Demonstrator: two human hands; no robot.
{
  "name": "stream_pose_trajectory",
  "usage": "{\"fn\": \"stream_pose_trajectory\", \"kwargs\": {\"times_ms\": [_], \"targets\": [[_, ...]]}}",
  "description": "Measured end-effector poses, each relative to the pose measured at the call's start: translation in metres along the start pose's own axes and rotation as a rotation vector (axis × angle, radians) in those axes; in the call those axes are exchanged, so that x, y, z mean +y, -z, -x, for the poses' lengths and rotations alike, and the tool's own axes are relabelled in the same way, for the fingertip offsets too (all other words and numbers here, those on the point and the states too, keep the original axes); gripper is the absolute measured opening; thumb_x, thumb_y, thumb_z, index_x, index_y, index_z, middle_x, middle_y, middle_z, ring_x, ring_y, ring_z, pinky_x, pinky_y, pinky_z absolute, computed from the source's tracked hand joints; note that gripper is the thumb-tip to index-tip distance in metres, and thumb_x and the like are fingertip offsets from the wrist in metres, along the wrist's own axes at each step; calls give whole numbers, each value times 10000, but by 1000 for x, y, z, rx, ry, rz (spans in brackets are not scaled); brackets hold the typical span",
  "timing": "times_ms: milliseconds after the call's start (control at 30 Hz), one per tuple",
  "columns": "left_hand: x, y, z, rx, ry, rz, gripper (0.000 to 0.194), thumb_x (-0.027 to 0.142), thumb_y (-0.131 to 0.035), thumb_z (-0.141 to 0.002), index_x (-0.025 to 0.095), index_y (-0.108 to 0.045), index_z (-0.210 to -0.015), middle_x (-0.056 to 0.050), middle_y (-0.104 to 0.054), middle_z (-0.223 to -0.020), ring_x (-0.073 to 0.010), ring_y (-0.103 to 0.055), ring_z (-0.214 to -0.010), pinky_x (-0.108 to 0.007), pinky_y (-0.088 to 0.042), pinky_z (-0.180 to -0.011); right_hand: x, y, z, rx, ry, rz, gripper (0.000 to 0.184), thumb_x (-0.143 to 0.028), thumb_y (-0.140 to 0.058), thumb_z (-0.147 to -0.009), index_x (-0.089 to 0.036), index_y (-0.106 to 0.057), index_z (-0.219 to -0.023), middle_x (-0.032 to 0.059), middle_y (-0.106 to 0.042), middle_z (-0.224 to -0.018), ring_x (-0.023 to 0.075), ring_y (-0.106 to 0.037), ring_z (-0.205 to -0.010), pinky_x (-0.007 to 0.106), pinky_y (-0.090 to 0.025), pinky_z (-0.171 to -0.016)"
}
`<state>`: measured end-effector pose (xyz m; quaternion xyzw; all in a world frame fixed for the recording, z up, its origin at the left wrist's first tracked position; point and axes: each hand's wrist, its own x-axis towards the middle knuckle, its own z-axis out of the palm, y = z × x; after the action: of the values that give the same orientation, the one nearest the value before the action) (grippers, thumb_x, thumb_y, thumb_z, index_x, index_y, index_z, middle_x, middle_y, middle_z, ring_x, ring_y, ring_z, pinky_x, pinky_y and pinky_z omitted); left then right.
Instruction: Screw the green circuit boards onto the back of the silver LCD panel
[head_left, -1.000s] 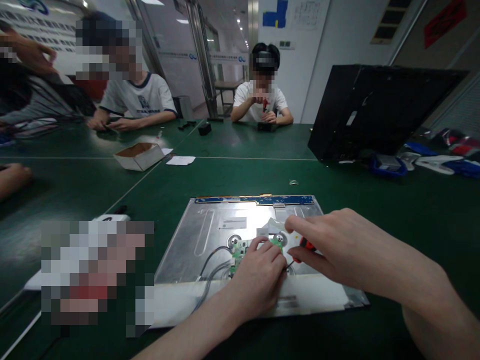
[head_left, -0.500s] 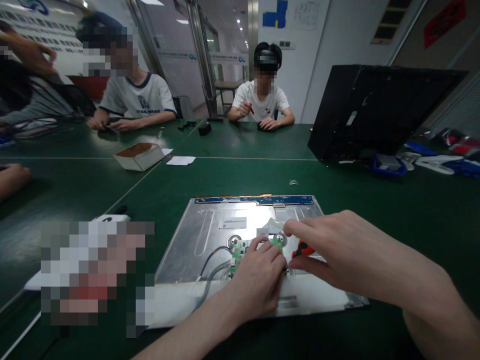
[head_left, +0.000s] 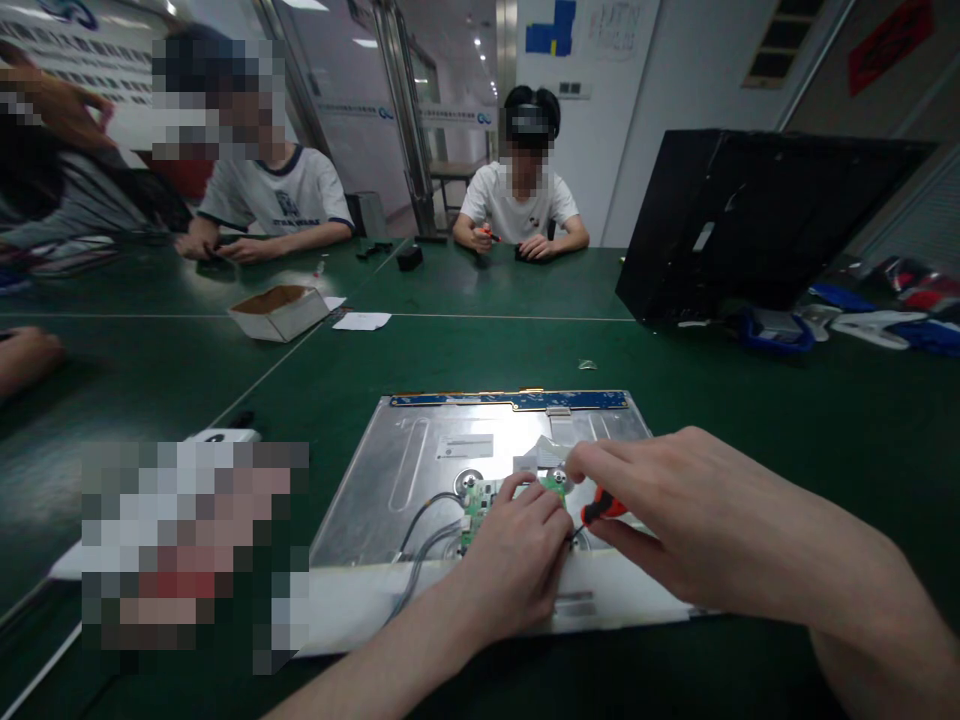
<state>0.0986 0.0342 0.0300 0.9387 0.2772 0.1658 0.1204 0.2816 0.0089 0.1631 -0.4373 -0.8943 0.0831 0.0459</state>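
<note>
A flat metal display panel [head_left: 375, 490] lies on the green table in front of me, with a narrow blue board [head_left: 465, 401] along its far edge. On the panel sits a small green circuit board [head_left: 480, 497], with dark cables [head_left: 421, 560] leading off its left side. My left hand [head_left: 525, 545] presses on that board with bent fingers, covering much of it. My right hand [head_left: 637, 495] is closed around a red and black screwdriver [head_left: 602, 507]. Its thin shaft points down at the board's right edge, beside my left fingers. The tip is hard to make out.
A large black monitor housing [head_left: 742, 230] stands at the back right, with blue and white items [head_left: 870, 325] beside it. An open box [head_left: 277, 312] and a paper sheet [head_left: 361, 321] lie at the left. Two people [head_left: 277, 200] sit across the table; a pixelated patch covers the near left.
My right fingers have shifted slightly on the screwdriver, and more of its handle and shaft now shows. My left hand stays put. The person opposite has lowered a hand holding a tool.
</note>
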Motion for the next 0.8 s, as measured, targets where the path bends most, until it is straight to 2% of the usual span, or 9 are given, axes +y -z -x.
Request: {"fn": "stream_pose_trajectory", "kwargs": {"times_ms": [100, 267, 500, 667, 800], "targets": [[0, 0, 0, -4, -6, 2, 159, 168, -565, -789, 191, -600, -942, -75, -661, -974, -256, -595, -974, -450, -332, -1021, 2, -1, -1, 10, -37, 53, 115, -235, -568, -891, -247, -501, -984, -36, -652, -769, 156, -579, -608, 270, -285, -490], [0, 0, -1, -7, -1, -3, 146, 174, -576, -781, 185, -602, -925, -80, -658, -962, -259, -597, -967, -447, -326, -1025, 4, -2, -2, 5, -23, 53, 99, -229, -555, -894, -241, -494, -972, -31, -650, -776, 149, -566, -592, 261, -277, -478], [-1, 1, -1, -12, -10, 1, 188, 189, -550, -814, 202, -590, -997, -80, -656, -1001, -268, -590, -1006, -467, -337, -1018, 2, 2, 0, -15, 18, 15, 221, -130, -596, -825, -245, -492, -982, -33, -645, -850, 140, -563, -631, 258, -313, -508], [-1, 0, 0, -11, -4, -1, 157, 181, -570, -780, 195, -598, -934, -72, -655, -966, -256, -591, -969, -449, -337, -1022, 3, 1, -4, -11, -34, 67, 105, -264, -571, -895, -251, -499, -970, -38, -648, -753, 161, -582, -603, 266, -284, -494], [-1, -1, 0, -5, -1, -1, 161, 181, -560, -787, 195, -597, -943, -75, -654, -970, -259, -587, -969, -457, -337, -1018, 4, -1, -4, 12, -35, 117, 49, -249, -529, -911, -246, -481, -915, -33, -640, -723, 171, -567, -575, 278, -249, -480]]}}
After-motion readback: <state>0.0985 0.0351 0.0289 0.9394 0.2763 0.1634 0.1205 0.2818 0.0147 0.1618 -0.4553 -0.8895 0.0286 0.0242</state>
